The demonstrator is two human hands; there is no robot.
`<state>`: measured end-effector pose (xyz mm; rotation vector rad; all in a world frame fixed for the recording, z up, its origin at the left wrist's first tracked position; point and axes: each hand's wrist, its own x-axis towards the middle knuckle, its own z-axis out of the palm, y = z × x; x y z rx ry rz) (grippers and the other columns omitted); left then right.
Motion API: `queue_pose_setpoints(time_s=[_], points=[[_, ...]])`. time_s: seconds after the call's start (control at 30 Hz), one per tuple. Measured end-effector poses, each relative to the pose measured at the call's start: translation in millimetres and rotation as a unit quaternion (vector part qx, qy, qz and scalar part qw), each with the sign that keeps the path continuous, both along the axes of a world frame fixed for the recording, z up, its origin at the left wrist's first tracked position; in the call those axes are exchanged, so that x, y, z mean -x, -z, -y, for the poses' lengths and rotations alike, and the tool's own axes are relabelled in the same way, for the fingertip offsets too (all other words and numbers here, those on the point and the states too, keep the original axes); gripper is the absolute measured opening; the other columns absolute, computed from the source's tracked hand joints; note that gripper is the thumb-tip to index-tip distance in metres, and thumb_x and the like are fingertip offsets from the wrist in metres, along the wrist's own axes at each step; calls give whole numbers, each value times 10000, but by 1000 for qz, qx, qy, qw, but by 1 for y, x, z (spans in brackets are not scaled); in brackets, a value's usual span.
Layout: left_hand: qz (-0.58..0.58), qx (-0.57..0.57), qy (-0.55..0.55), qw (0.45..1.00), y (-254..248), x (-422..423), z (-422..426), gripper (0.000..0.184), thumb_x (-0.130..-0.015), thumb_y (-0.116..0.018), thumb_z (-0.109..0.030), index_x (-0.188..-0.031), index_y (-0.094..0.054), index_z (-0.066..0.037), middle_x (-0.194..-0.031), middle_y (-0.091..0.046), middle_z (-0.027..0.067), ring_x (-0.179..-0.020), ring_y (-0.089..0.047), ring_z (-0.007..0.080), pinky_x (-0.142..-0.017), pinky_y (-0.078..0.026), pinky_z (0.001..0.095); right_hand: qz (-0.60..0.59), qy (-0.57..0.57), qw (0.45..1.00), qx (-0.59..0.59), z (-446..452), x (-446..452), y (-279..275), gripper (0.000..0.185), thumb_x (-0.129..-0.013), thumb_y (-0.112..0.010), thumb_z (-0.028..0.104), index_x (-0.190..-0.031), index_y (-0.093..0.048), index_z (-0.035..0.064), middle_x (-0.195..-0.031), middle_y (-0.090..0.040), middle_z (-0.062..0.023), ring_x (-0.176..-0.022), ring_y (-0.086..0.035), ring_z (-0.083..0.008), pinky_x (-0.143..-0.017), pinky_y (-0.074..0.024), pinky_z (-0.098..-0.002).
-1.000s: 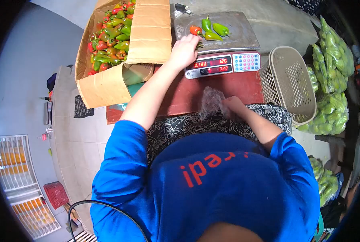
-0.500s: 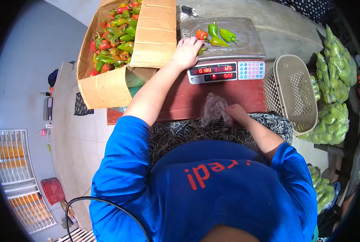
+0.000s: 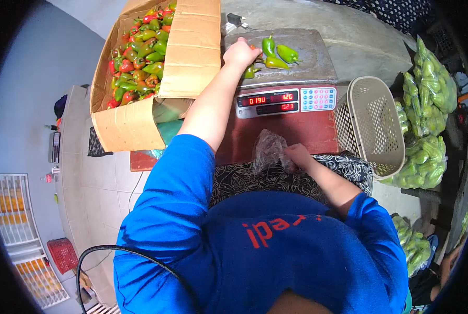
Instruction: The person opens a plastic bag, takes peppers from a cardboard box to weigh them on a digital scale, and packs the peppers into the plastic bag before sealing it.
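Observation:
My left hand reaches onto the left part of the scale's metal plate. Its fingers close around a red pepper, mostly hidden behind them. Beside it on the plate lie several green peppers, one of them just under my wrist side. The scale's red display faces me. Low over the red tabletop, my right hand pinches a thin clear plastic bag that hangs crumpled and has no visible contents.
A cardboard box full of red and green peppers stands left of the scale. To the right is a beige perforated basket, with bags of green peppers beyond it. A black adapter lies behind the scale.
My left hand has shifted farther onto the plate and over the red pepper, uncovering a green one near the front edge. The display reading rose slightly. My right hand still holds the bag.

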<state>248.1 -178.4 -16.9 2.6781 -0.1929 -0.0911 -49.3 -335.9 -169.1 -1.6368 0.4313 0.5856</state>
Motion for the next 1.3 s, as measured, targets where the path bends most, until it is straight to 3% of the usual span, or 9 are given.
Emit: queue_pose_setpoints(time_s=[0.23,0.3,0.37,0.6,0.73,0.87,1.1,1.13,1.3], points=[[100,193,16,976,12,-4,-5,612,-690,-707,-293,-1194,-499,-14,-1019,-650,168,-942,-639,268,-835,-496,350,8,-45,999,0,4,-2,-4,311,-883,-585,241,-735,-660,-22,-564,-587,-52,-415,-529,-142,-398,-409,-286],[91,392,35,915,13,-6,-6,603,-733,-688,-170,-1249,-427,1,-1082,-610,114,-905,-606,162,-774,-493,278,8,-29,999,-18,3,-2,-3,313,-882,-587,243,-740,-663,-25,-564,-588,-52,-420,-533,-143,-407,-416,-288],[38,571,70,817,-6,17,-5,594,-766,-651,-117,-1285,-377,-25,-1199,-549,120,-990,-579,167,-796,-492,288,7,-38,999,1,3,-2,-3,310,-881,-594,246,-751,-667,-26,-575,-593,-50,-429,-536,-137,-416,-420,-289],[5,653,146,743,-46,99,-27,544,-784,-580,-16,-1276,-356,-83,-1283,-452,107,-1076,-540,177,-848,-491,311,44,-44,998,30,5,-2,3,288,-869,-622,242,-787,-676,-29,-632,-614,-47,-503,-555,-115,-462,-433,-286],[-3,700,155,697,-62,135,-37,553,-773,-547,46,-1281,-362,-67,-1261,-467,109,-1109,-525,190,-950,-442,331,-8,-4,999,-31,6,-1,7,276,-861,-614,228,-784,-669,-32,-591,-602,-82,-434,-556,-180,-385,-437,-326],[-22,688,149,709,-83,169,-46,615,-739,-572,71,-1308,-371,-47,-1206,-517,105,-1118,-516,152,-948,-421,284,4,-6,1000,-14,4,-2,13,292,-876,-607,233,-743,-650,-25,-584,-592,-71,-429,-548,-171,-380,-431,-319],[239,332,155,899,-98,208,-56,463,-802,-546,86,-1247,-468,-15,-1144,-541,119,-1112,-520,186,-970,-409,299,-17,-32,999,23,3,-1,-7,290,-894,-584,232,-745,-664,-4,-618,-617,-57,-476,-567,-151,-444,-440,-304],[234,379,153,882,-91,207,-54,424,-781,-569,36,-1195,-487,-9,-1106,-538,167,-1055,-551,292,-913,-438,336,-27,-30,999,13,3,-2,-8,290,-896,-581,228,-739,-660,-2,-610,-614,-57,-467,-562,-153,-437,-436,-305],[248,347,170,889,-82,208,-57,390,-793,-557,48,-1171,-486,-12,-1114,-536,152,-1051,-552,267,-914,-438,334,-30,-31,999,5,3,-1,-10,275,-893,-584,206,-727,-646,-4,-592,-598,-50,-442,-539,-151,-419,-421,-302]])
